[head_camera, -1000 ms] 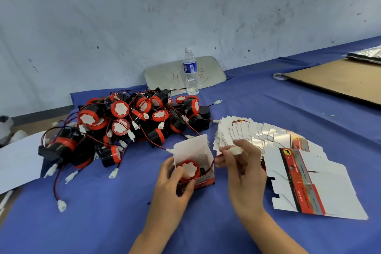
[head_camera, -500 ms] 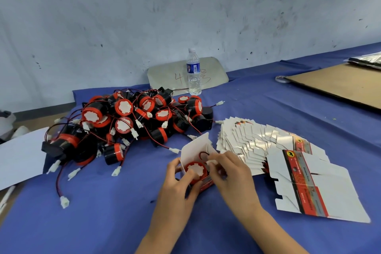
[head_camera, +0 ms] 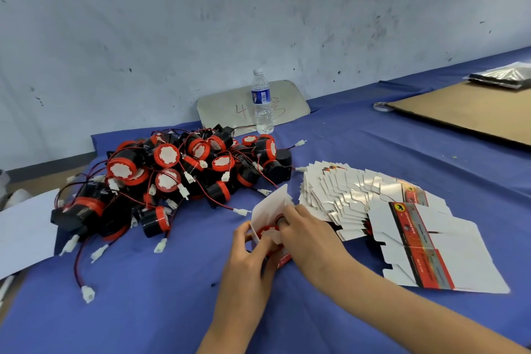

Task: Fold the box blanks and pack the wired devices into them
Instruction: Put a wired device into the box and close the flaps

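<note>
I see my left hand [head_camera: 253, 253] curled around the near side of the small box [head_camera: 270, 210], gripping it. My right hand [head_camera: 307, 230] reaches in, fingers pinching the red-capped device [head_camera: 265, 231] inside, beside the fanned blanks [head_camera: 344, 195].

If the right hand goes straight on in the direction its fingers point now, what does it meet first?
The right hand points up-left into the open box. Its fingers already reach the red-capped device inside; going on, it would probably press the box's upright white flap, and beyond that the pile of wired devices. Depth is unclear.
</note>
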`<state>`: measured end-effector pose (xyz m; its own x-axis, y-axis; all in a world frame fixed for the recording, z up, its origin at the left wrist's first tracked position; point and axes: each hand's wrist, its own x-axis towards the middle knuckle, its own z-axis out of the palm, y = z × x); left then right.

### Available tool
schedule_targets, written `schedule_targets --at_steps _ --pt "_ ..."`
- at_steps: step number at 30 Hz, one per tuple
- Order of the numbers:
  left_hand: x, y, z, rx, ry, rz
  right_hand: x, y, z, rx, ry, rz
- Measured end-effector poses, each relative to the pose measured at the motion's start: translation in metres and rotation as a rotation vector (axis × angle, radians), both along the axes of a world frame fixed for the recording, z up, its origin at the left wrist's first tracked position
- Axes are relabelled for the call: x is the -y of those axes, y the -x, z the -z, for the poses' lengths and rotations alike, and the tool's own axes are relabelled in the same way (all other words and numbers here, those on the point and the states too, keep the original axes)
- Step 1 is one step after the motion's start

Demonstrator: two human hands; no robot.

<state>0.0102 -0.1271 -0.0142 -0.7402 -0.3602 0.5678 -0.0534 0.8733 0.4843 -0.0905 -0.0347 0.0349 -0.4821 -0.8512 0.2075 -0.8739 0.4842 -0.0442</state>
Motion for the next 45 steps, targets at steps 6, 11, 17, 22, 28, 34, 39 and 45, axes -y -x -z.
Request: schedule_targets --at_steps 6,11,17,22,28,34,39,45 --pt "0.005 0.002 0.002 0.022 0.002 0.026 0.017 0.008 -0.005 -0.006 -0.038 0.091" --pt "0.006 0.002 0.004 0.015 -0.010 0.017 0.017 0.010 -0.007 -0.055 -0.089 0.117" --pt "0.009 -0.002 0.001 -0.015 -0.299 -0.035 0.010 0.016 -0.003 0.073 -0.082 0.036" --pt "0.011 0.001 0.006 0.020 -0.285 -0.027 -0.007 0.011 0.015 0.068 0.123 -0.036" --pt "0.012 0.006 0.013 0.136 -0.243 0.000 -0.019 0.001 0.038 0.118 0.387 -0.060" --pt "0.012 0.005 0.008 0.118 -0.205 0.023 -0.021 0.004 0.041 0.245 0.735 -0.051" --pt "0.012 0.003 0.006 0.126 -0.196 0.021 -0.018 0.006 0.046 0.394 0.736 -0.046" --pt "0.011 0.005 0.008 0.118 -0.146 0.015 -0.014 0.008 0.052 0.294 0.571 -0.082"
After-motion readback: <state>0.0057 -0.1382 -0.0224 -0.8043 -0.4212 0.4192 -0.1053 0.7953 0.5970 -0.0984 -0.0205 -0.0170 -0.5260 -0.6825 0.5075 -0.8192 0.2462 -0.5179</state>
